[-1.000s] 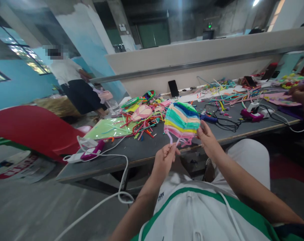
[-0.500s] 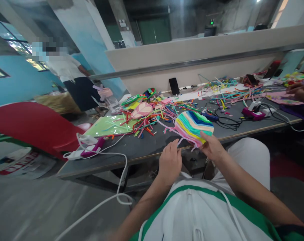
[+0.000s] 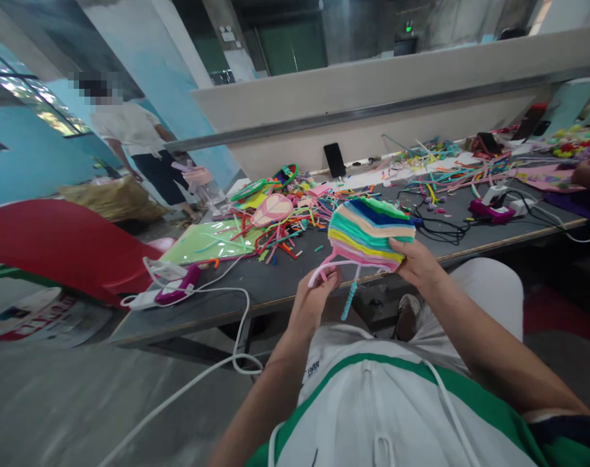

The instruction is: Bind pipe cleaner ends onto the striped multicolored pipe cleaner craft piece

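Note:
A striped chenille-stem piece (image 3: 365,227) in green, blue, peach, turquoise, yellow and pink is held up over the table's front edge. My right hand (image 3: 418,263) grips its right edge, with the thumb on top and the fingers underneath. At the lower left, my left hand (image 3: 314,295) is closed on loose pink chenille stems (image 3: 342,263) that run out from the piece. Between my hands a short turquoise coiled stem (image 3: 348,302) hangs down. A pink leaf-shaped piece (image 3: 271,211) lies on the heap behind.
Loose chenille stems (image 3: 285,241) are heaped on the grey table (image 3: 270,285), beside a green plastic packet (image 3: 198,243). A phone (image 3: 334,161) leans on the partition. Purple power strips (image 3: 178,285) trail cables. Another person's hand (image 3: 589,172) is at far right; someone stands at back left.
My left hand has moved left and turned, now pinching the pink stems. The striped piece has tilted to show more of its face, and the turquoise coiled stem has come into view.

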Motion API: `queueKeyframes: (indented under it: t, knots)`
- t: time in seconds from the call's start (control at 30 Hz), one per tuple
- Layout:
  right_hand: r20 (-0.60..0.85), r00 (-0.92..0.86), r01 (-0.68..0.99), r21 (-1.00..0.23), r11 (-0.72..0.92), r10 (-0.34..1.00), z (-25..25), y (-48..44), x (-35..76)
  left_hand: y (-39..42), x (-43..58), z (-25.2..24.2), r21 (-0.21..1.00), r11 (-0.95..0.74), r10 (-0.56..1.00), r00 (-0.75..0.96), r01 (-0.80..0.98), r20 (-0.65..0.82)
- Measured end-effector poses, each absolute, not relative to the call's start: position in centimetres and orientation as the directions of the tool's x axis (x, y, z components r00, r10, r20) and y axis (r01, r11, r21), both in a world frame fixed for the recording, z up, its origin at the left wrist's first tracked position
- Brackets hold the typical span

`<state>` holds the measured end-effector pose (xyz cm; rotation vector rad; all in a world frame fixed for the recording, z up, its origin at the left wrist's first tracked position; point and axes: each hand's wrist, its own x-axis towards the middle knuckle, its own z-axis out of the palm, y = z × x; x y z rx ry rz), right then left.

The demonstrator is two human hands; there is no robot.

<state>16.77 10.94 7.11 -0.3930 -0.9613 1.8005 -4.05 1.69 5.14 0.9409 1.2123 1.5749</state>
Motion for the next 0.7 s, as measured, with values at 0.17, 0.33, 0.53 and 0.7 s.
queueKeyframes:
  t: [0.17,0.33,0.53,0.7]
  knots:
    - [0.158,-0.453,-0.617,-0.766,-0.181,0.877,6.6,11.4,16.4,2.1,-3.8,4.4,0.982,-0.061,0.971,-0.237,-0.181,0.017]
    - [0.137,-0.482,-0.587,-0.784,-0.203,0.865,6.2,11.4,16.2,2.3,-4.1,3.5,0.996,-0.035,0.962,-0.272,-0.083,0.011]
    - [0.126,-0.508,-0.552,-0.807,-0.210,0.852,6.0,11.5,16.2,2.2,-4.5,2.2,0.999,-0.054,0.957,-0.285,-0.010,0.049]
    - [0.135,-0.507,-0.560,-0.802,-0.207,0.851,5.9,11.6,16.2,1.7,-3.7,1.4,0.996,-0.070,0.960,-0.276,-0.046,0.055]
